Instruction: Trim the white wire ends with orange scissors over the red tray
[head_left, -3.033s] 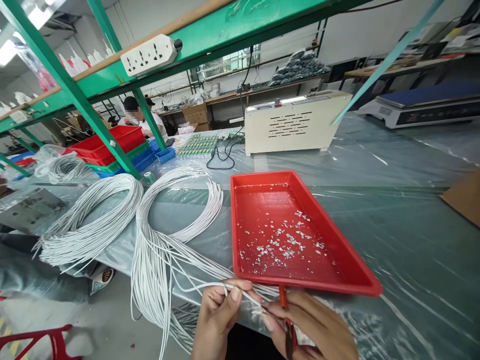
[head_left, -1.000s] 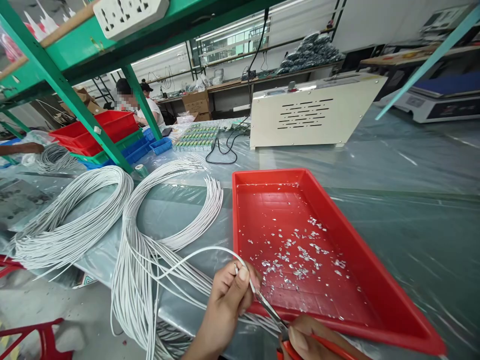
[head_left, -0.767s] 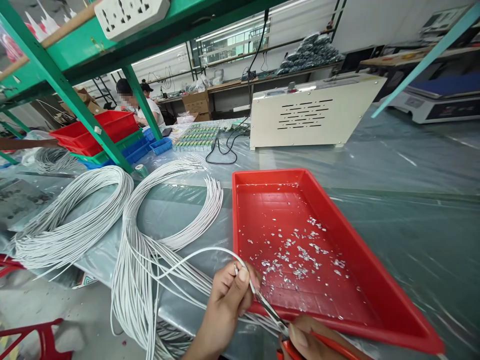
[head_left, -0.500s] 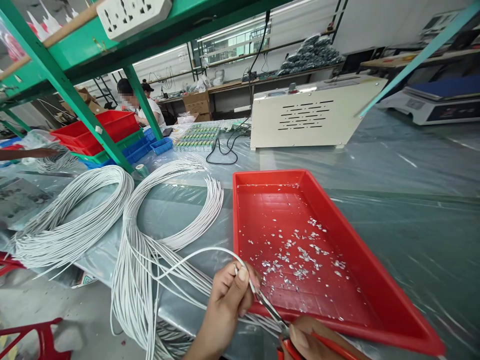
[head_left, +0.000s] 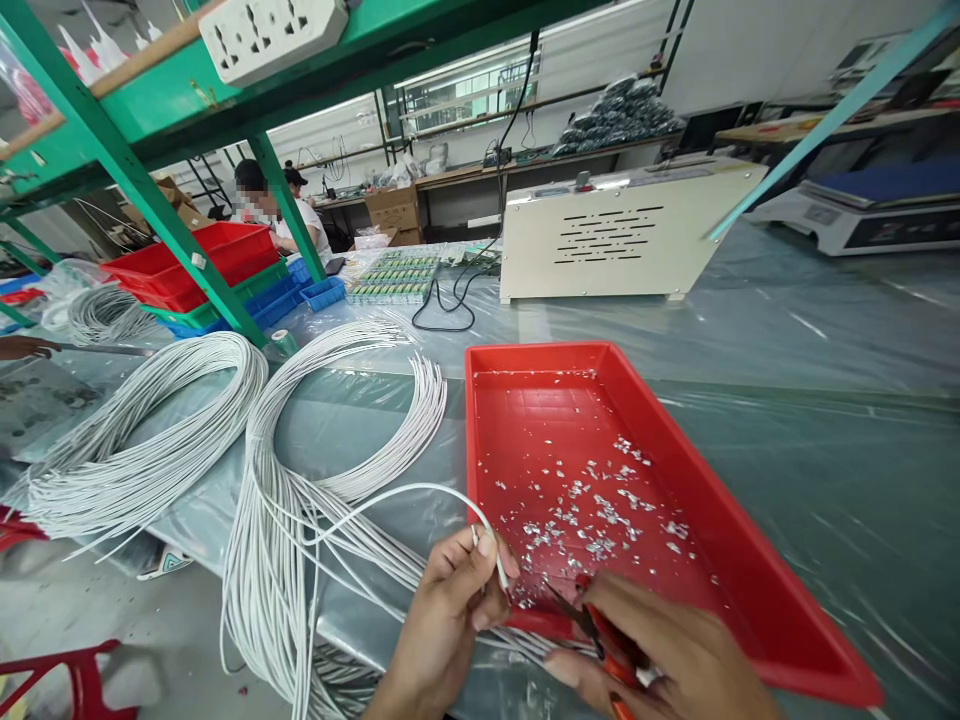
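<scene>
At six o'clock on the worktop (head_left: 787, 400), the left hand (head_left: 450, 610) pinches one white wire (head_left: 420, 490) just short of its cut end, thumb and first fingers (head_left: 482, 550) closed tight on it, the tip poking out over the near rim of the red tray (head_left: 471, 450). At five o'clock the right hand (head_left: 675, 660) is curled palm-down round the red handles of the scissors (head_left: 600, 630), gripping them firmly. The blades point toward eleven o'clock, near the wire tip but apart from it, and I cannot tell whether they are parted. Silvery scraps (head_left: 592, 510) strewn over the tray floor suggest many ends are already trimmed. How many remain is hard to judge: a thick bundle (head_left: 259, 560) loops off at nine o'clock, and a second coil (head_left: 150, 440) lies toward ten o'clock.
</scene>
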